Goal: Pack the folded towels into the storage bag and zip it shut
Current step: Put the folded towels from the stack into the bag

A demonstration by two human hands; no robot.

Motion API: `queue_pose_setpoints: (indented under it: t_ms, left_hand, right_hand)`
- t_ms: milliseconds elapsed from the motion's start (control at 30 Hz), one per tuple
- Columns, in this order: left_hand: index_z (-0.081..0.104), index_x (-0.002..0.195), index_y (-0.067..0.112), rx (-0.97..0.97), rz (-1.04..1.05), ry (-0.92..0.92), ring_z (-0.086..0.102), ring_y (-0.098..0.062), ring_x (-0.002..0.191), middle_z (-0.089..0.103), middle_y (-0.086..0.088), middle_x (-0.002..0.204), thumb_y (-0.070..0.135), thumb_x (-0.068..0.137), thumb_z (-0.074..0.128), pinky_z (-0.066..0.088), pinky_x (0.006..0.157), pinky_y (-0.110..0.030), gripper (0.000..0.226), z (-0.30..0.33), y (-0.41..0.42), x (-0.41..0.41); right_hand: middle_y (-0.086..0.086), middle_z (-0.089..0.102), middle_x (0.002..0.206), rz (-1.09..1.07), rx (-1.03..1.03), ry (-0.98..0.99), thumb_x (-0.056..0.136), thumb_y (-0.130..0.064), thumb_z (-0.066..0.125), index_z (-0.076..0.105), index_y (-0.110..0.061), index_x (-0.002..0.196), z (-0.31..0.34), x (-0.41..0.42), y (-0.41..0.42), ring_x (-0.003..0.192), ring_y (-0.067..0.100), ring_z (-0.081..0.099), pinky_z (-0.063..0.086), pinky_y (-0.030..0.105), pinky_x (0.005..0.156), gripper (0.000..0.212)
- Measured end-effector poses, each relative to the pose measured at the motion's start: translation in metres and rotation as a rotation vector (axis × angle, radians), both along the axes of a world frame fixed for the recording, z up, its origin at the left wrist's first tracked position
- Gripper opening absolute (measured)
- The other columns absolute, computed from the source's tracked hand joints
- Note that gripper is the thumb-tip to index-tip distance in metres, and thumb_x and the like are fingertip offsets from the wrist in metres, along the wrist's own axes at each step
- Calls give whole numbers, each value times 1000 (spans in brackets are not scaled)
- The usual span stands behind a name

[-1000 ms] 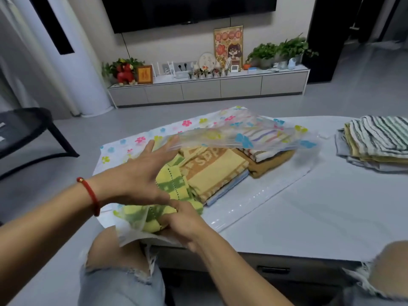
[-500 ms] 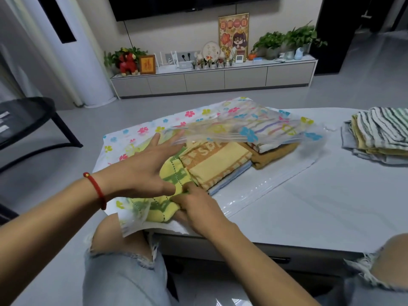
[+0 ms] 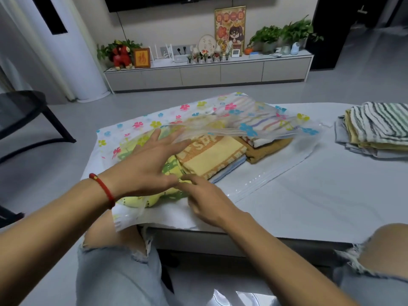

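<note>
A clear storage bag (image 3: pixel 141 125) printed with coloured flowers lies open on the white table (image 3: pixel 320 195). Inside it are a yellow-green towel (image 3: pixel 141 200), an orange-yellow lettered towel (image 3: pixel 212 155), a brown towel (image 3: pixel 265 151) and a pastel striped towel (image 3: pixel 262 124). My left hand (image 3: pixel 145 168) lies flat with fingers spread on the yellow-green towel, its fingertips under the raised top flap. My right hand (image 3: pixel 209 202) rests on the bag's lower sheet, its fingertips against that towel's near edge. The bag's zip strip (image 3: pixel 260 180) lies unsealed on the table.
A stack of folded striped towels (image 3: pixel 379 127) sits at the table's right edge. My knees in torn jeans are below the table's front edge. A black side table (image 3: pixel 19 115) stands at the left and a low TV cabinet (image 3: pixel 207 71) along the far wall.
The yellow-green towel has slid deeper into the bag. My right hand has let go of it and now lies flatter. My left hand has moved further under the flap.
</note>
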State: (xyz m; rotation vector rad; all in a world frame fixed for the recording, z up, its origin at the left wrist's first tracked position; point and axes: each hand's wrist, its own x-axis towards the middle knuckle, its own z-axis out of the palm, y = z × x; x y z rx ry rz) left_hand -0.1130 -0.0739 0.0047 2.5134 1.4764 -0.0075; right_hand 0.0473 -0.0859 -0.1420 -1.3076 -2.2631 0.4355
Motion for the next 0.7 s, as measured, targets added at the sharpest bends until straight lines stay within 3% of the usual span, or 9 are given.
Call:
queue_pose_setpoints:
  t_ms: [167, 267, 333, 367, 433, 500, 700]
  left_hand:
    - [44, 143, 37, 412, -57, 193, 1, -37, 151, 9, 1, 166, 42, 84, 60, 14, 110, -75, 62, -15, 20, 53]
    - [59, 128, 36, 501, -133, 317, 0, -40, 149, 15, -1, 164, 50, 82, 60, 13, 107, -78, 48, -17, 35, 95]
    - [66, 117, 33, 509, -167, 398, -2, -42, 149, 18, -2, 164, 54, 80, 60, 12, 105, -80, 43, -17, 43, 124]
    - [68, 115, 33, 510, -186, 431, -3, -42, 149, 19, -1, 163, 55, 80, 60, 12, 104, -81, 42, -18, 46, 137]
    - [68, 113, 33, 520, -223, 480, -5, -44, 149, 20, -1, 164, 58, 81, 59, 11, 104, -81, 42, -20, 52, 158]
    - [67, 116, 35, 528, -236, 520, -9, -44, 148, 17, -1, 164, 59, 83, 57, 8, 104, -82, 42, -22, 57, 171]
    - [62, 121, 44, 575, -214, 493, -9, -41, 149, 13, 4, 165, 68, 77, 51, 10, 106, -80, 51, -26, 81, 175]
  right_hand:
    - [-2, 73, 111, -120, -94, -39, 94, -11, 58, 76, -20, 117, 32, 101, -16, 88, 18, 66, 51, 33, 83, 30]
    - [-15, 70, 89, -364, -92, 9, 92, -17, 62, 80, -24, 104, 51, 179, -22, 67, 1, 62, 43, 18, 71, 23]
    - [-13, 71, 82, -583, -46, 32, 90, -15, 63, 81, -22, 99, 59, 237, -23, 64, -5, 60, 44, 19, 71, 22]
    - [-8, 73, 83, -701, -15, 41, 89, -13, 62, 81, -20, 99, 61, 266, -24, 67, -2, 62, 48, 23, 76, 22]
    - [6, 79, 97, -941, 37, 62, 90, -10, 60, 80, -13, 104, 63, 321, -22, 87, 19, 70, 54, 32, 88, 25]
    - [16, 76, 113, -1153, 40, 47, 92, -11, 56, 78, -11, 112, 61, 372, -16, 106, 36, 67, 54, 41, 96, 29]
    - [25, 48, 145, -1447, -238, -81, 103, -16, 41, 55, -22, 141, 44, 463, 17, 136, 46, 40, 35, 50, 112, 41]
